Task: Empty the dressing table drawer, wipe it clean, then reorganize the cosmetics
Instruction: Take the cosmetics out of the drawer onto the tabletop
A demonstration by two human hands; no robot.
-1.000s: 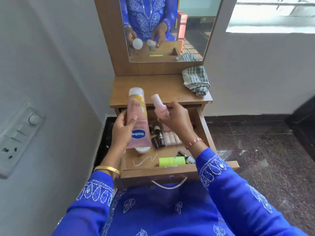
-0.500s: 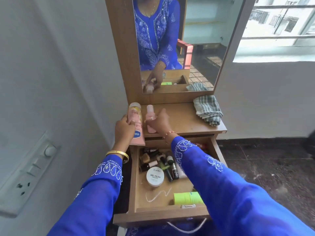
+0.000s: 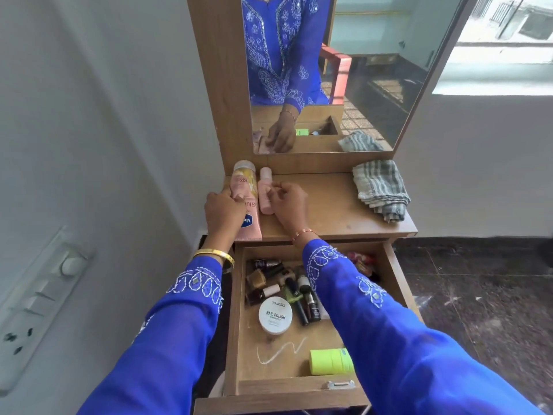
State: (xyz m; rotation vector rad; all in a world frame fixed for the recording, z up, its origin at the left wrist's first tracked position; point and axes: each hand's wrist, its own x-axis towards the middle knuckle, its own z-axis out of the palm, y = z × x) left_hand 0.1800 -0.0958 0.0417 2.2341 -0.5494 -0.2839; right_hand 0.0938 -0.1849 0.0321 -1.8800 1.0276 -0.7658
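Observation:
The dressing table drawer (image 3: 231,324) stands pulled out below me. Inside lie several small cosmetics, a white round nail polish jar (image 3: 275,316) and a lime green container (image 3: 330,360). A white squiggle mark (image 3: 281,351) runs across the drawer bottom. On the table top (image 3: 329,211), a pink lotion tube (image 3: 244,193) lies at the far left with my left hand (image 3: 223,212) gripping it. A small pink bottle (image 3: 264,191) lies right beside the tube. My right hand (image 3: 288,203) rests next to that bottle, fingers loosely curled and apart from it.
A folded grey striped cloth (image 3: 380,190) sits on the right of the table top. The mirror (image 3: 344,73) rises behind it. A wall with a switch panel (image 3: 39,295) runs close on the left; dark stone floor lies to the right.
Both hands carried the pink tube and the small pink bottle up from over the drawer and laid them on the table top's left side. My right hand let go of the bottle.

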